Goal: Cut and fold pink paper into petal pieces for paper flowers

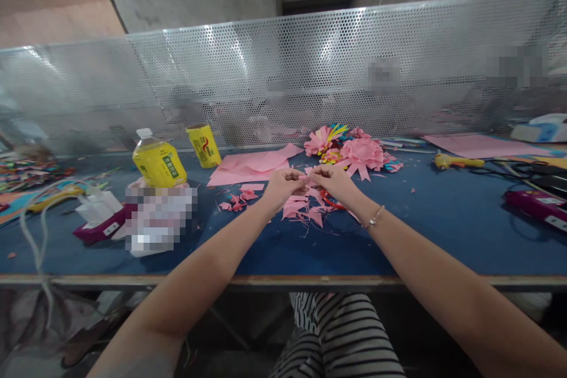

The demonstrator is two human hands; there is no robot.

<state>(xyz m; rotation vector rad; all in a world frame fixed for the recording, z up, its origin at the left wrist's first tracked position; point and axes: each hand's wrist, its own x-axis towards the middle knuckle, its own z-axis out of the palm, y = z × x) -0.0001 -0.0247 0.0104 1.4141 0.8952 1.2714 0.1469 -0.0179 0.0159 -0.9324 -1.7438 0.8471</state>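
Head view, left hand: the left hand is over the worktop, its grip pinched on a small pink paper piece.
Right hand: the right hand meets it from the other side, fingertips drawn together on that piece.
Paper piece: between both hands, above pink scraps; its full outline is hidden by fingers.
Red loop: a red loop lies partly under the right hand.
Beyond the hands: pink sheets left, paper flowers right.
Farther left: a yellow canister near a white-capped bottle.
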